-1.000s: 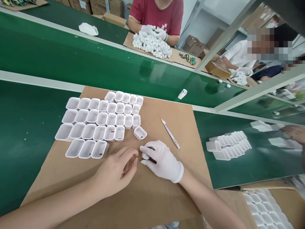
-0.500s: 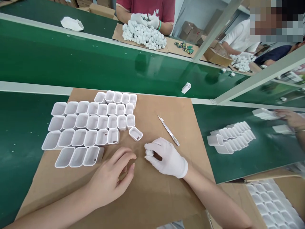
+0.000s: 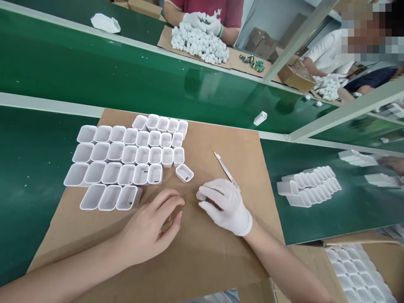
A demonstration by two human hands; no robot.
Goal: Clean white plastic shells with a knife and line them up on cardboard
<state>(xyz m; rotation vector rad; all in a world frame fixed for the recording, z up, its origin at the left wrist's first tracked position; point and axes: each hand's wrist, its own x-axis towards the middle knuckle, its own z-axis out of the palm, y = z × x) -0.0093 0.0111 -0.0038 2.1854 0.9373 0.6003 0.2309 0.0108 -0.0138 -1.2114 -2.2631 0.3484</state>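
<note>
Curling loosely, thumbs apart from fingers, the left hand point(image 3: 150, 230) and right hand point(image 3: 226, 207) sat near cups point(image 3: 129, 155) that a careless sweep might have toppled.

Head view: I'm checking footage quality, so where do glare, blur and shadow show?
Head view, beyond the cardboard: pale glare on the green surface; head view, right edge: blurred co-worker's hand; head view, near side: soft shadow on the cardboard beside the bare left hand.
</note>
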